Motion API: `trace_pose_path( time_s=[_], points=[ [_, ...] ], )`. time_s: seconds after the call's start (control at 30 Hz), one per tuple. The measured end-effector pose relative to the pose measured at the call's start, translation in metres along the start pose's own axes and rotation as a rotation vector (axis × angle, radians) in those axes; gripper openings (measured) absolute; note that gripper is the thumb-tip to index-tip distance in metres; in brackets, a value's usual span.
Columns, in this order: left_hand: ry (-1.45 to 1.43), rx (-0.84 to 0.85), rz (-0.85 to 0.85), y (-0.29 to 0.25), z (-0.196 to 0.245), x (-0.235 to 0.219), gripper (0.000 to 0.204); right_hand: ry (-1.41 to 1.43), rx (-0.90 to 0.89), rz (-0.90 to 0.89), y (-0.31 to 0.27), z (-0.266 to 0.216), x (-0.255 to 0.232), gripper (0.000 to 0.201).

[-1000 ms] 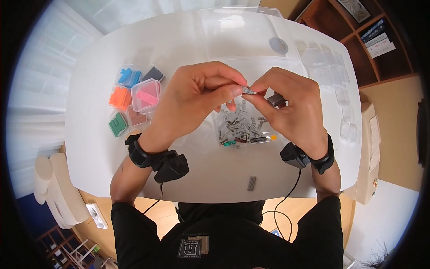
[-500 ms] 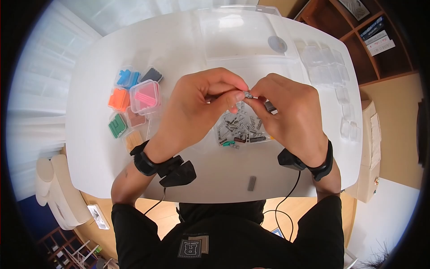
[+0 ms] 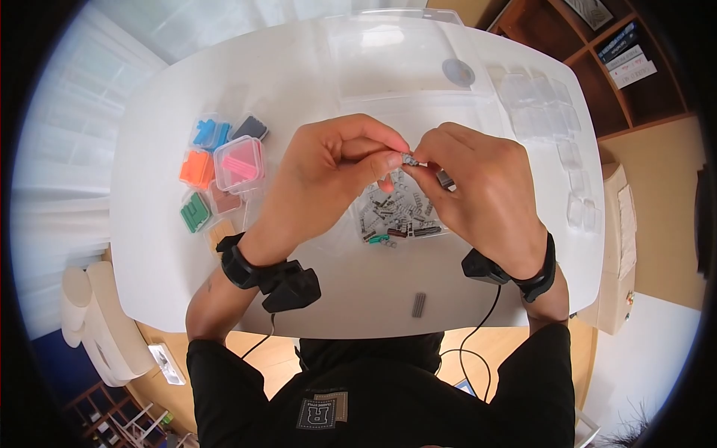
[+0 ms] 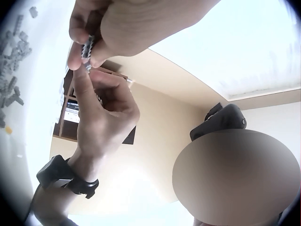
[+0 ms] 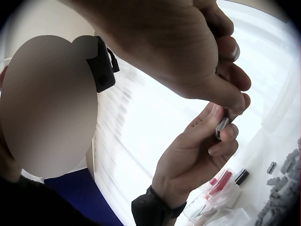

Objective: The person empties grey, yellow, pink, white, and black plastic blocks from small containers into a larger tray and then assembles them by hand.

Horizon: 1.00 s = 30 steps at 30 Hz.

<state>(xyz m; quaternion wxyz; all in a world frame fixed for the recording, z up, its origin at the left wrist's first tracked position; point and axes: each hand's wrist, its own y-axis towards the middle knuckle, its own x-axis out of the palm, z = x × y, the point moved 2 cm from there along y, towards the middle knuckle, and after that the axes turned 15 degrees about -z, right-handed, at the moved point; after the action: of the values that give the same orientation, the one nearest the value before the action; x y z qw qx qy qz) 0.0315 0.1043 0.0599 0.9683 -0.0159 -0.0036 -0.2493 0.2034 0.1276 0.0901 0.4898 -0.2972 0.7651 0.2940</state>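
Observation:
Small grey toy bricks [image 3: 409, 159] are held between both hands, above the middle of the table. My left hand [image 3: 325, 175] pinches them between thumb and fingertips. From the other side my right hand [image 3: 482, 190] grips their end with thumb and forefinger. A larger ribbed grey block [image 3: 446, 179] is tucked inside my right hand, mostly hidden by the fingers. The left wrist view shows the toothed edge of the bricks [image 4: 87, 49] between the fingertips. Below the hands lies a pile of loose bricks [image 3: 399, 213], grey with a few dark and green ones.
Small clear boxes of coloured pieces stand at the left, among them a pink one [image 3: 240, 163] and a green one [image 3: 196, 213]. Clear empty cases [image 3: 534, 104] lie at the right. A ribbed grey block [image 3: 419, 305] rests near the front edge. Behind is a large clear lid [image 3: 403, 56].
Both hands have moved slightly toward the body with the small grey bricks still pinched between them. The block in the right hand is now more hidden.

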Motion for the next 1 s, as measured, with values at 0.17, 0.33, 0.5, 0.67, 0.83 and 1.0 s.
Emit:
trace_pose_path(
  time_s=[0.17, 0.33, 0.5, 0.67, 0.83, 1.0],
  points=[
    [-0.003, 0.003, 0.032, 0.000, 0.000, 0.004, 0.012, -0.034, -0.008, -0.003, 0.000, -0.001, -0.001, 0.014],
    [0.038, 0.048, 0.030, -0.001, -0.002, 0.005, 0.011, -0.069, -0.010, -0.003, -0.001, 0.001, 0.003, 0.015],
    [0.001, -0.003, 0.051, -0.001, 0.008, 0.000, 0.010, 0.050, -0.022, 0.048, 0.002, 0.002, 0.003, 0.015],
    [-0.045, -0.012, 0.041, -0.002, 0.006, -0.005, 0.012, 0.105, -0.022, 0.061, 0.003, 0.003, -0.002, 0.017],
    [-0.052, 0.001, 0.034, -0.002, 0.010, -0.004, 0.011, 0.113, -0.040, 0.081, 0.002, 0.000, -0.004, 0.017],
    [-0.023, 0.026, 0.007, -0.002, 0.003, -0.005, 0.012, 0.092, -0.006, 0.051, 0.002, -0.001, -0.005, 0.017]
  ],
)
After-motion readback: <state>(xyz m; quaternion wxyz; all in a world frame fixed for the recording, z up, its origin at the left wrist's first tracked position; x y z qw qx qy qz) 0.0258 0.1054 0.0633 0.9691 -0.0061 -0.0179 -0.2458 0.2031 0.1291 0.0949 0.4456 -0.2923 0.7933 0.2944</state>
